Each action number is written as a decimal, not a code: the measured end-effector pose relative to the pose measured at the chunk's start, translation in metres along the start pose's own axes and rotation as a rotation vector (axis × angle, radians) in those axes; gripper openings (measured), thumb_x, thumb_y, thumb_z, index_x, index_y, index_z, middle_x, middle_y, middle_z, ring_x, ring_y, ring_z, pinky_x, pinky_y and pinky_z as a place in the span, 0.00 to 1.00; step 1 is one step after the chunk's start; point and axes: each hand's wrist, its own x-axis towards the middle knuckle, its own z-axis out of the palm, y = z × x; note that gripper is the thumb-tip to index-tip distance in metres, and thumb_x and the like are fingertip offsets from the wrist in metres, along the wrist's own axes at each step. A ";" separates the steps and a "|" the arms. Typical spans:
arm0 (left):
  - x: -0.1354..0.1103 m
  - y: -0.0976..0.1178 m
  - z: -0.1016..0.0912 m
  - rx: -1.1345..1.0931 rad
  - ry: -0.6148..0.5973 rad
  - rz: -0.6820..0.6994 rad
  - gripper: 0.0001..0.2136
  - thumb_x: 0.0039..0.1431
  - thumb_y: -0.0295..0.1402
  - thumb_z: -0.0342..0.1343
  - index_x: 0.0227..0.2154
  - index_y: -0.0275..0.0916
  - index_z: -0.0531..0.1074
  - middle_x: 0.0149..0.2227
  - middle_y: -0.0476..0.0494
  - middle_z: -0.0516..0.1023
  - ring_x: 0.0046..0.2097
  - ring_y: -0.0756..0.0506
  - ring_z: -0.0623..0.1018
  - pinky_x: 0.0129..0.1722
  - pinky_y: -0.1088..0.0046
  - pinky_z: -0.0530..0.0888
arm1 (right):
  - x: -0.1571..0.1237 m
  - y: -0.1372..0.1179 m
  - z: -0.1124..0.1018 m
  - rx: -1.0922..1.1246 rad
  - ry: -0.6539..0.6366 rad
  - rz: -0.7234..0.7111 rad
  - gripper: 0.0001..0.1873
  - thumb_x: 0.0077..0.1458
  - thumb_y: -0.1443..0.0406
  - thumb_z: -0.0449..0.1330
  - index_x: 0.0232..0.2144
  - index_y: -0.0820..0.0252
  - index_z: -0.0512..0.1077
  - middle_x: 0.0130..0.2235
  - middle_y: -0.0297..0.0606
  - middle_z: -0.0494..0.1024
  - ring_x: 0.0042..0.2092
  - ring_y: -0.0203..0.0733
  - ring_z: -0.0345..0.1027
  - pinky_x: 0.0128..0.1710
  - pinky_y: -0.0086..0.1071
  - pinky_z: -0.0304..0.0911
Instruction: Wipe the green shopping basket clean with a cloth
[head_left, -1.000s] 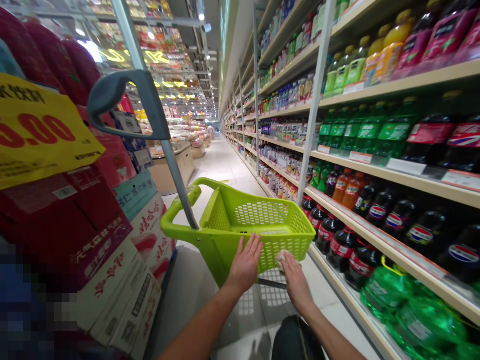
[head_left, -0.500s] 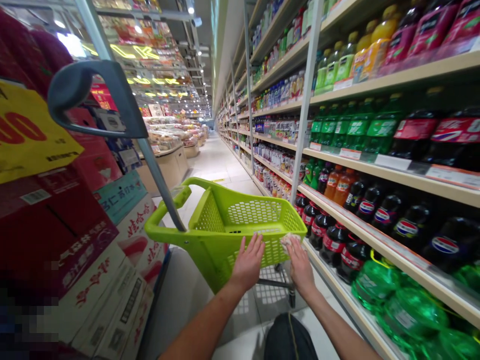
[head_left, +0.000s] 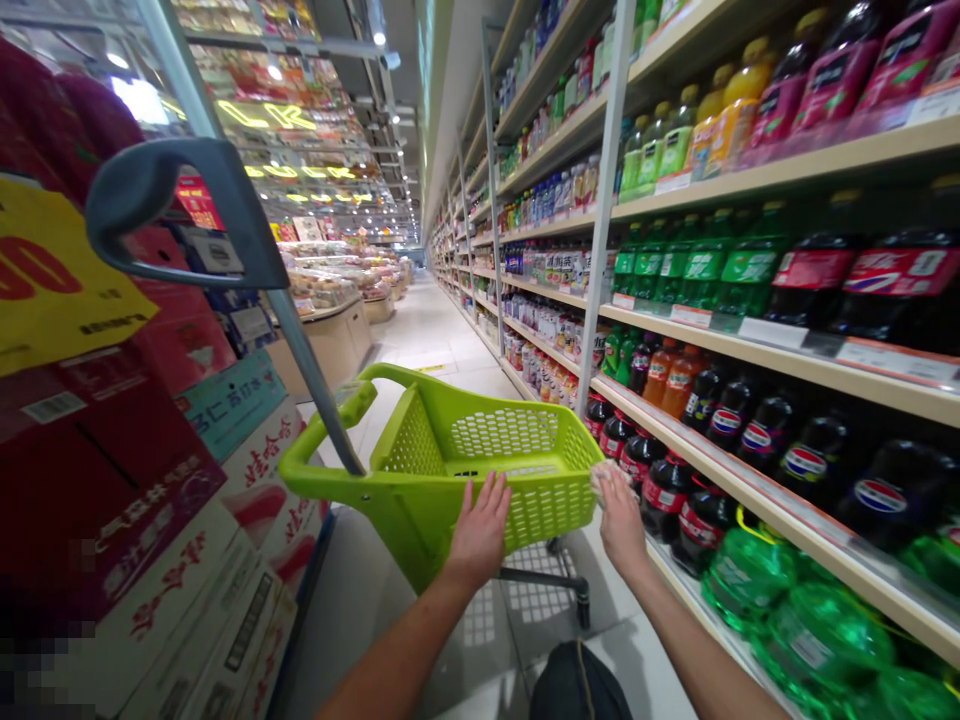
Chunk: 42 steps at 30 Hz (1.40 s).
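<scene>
Toward six o'clock, a lime-green shopping cart (head_left: 409,530) is standing on pale floor tiles (head_left: 450,350), its basket (head_left: 551,480) pierced with small holes. The left hand (head_left: 480,530) is lying against its near side, fingers extended. Between four and five o'clock, the right hand (head_left: 622,525) is gripping a pale crumpled cloth (head_left: 599,478) in bent fingers at the basket's corner. Bottle-filled shelves (head_left: 780,352) are lining three o'clock; stacked cartons (head_left: 90,440) are filling eight.

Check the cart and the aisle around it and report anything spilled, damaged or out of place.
Nothing stands out. The green cart shows no visible damage, the floor in view shows no spill, and the soda bottles sit in rows on the shelves. The picture's lower-left corner is pixelated, so I can't judge that part.
</scene>
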 end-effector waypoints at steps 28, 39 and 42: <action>-0.038 -0.021 0.018 0.022 0.168 -0.013 0.28 0.52 0.31 0.43 0.58 0.34 0.49 0.62 0.40 0.46 0.63 0.42 0.45 0.59 0.53 0.46 | -0.037 -0.094 0.014 0.120 -0.131 -0.207 0.38 0.44 0.82 0.40 0.57 0.56 0.55 0.57 0.42 0.61 0.59 0.42 0.49 0.51 0.42 0.57; -0.060 -0.038 0.021 0.045 0.186 -0.064 0.28 0.53 0.31 0.44 0.58 0.35 0.48 0.62 0.41 0.47 0.63 0.43 0.44 0.59 0.54 0.47 | -0.033 -0.120 0.020 0.127 -0.160 -0.333 0.33 0.47 0.81 0.41 0.54 0.60 0.60 0.54 0.46 0.64 0.59 0.44 0.49 0.50 0.43 0.57; -0.068 -0.043 0.020 0.047 0.185 -0.074 0.28 0.53 0.31 0.43 0.58 0.35 0.48 0.62 0.41 0.47 0.63 0.42 0.45 0.59 0.54 0.47 | -0.035 -0.130 0.017 0.143 -0.188 -0.302 0.34 0.46 0.82 0.40 0.54 0.59 0.59 0.56 0.44 0.62 0.59 0.43 0.48 0.52 0.42 0.56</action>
